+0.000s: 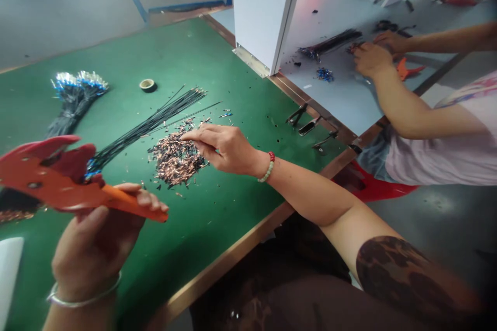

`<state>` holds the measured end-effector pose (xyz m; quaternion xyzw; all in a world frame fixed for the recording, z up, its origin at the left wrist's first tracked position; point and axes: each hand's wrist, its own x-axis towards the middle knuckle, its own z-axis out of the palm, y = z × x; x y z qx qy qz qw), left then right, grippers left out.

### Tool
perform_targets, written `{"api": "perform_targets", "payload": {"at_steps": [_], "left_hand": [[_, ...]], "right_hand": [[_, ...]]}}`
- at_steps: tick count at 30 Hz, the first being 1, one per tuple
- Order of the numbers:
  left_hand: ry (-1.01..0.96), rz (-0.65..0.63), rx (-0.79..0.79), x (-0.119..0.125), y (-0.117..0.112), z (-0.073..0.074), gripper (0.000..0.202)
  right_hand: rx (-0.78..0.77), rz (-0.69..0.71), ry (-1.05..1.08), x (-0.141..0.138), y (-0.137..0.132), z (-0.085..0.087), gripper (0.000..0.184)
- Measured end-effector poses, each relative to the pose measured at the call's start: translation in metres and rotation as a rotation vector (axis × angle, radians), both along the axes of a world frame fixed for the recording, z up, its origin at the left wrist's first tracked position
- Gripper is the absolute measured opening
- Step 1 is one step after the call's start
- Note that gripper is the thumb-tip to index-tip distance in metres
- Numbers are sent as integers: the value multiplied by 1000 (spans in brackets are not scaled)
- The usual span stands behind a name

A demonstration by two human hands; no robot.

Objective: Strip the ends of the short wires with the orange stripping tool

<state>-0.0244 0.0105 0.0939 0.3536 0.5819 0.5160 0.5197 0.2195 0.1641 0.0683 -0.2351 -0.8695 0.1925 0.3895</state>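
My left hand [103, 240] is closed around the handle of orange-red wire strippers [54, 181], raised above the green table on the left. My right hand [231, 149] reaches over a heap of short copper and black wire scraps [176, 163], its thumb and fingers drawn together at the heap's right edge. Whether anything sits between those fingertips I cannot make out. Behind the heap lies a loose bunch of black wires [155, 120], with blue ends partly hidden by the strippers. A few blue-ended bits [225, 114] lie just beyond my right hand.
A tied wire bundle with blue and clear ends [79, 85] lies at back left, near a tape roll [148, 86]. Metal clamps [309, 125] sit along the right edge. Past a white partition [264, 10], a co-worker's hands [373, 59] handle wires beside orange pliers [407, 69].
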Motion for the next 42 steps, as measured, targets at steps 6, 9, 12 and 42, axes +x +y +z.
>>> {"api": "perform_targets", "payload": {"at_steps": [6,9,12,42], "left_hand": [[17,-105,-299,4,14,-21,45],[-72,-26,-171,15,17,-28,45],[-118,69,31,18,17,-21,33],[-40,-303,37,20,8,-34,36]], "right_hand": [[-49,-7,-44,-3,11,-12,35],[-56,-15,-48,-2,13,-13,34],[-53,-7,-39,-2,14,-13,34],[-255,154,206,-8,0,-10,28]]}}
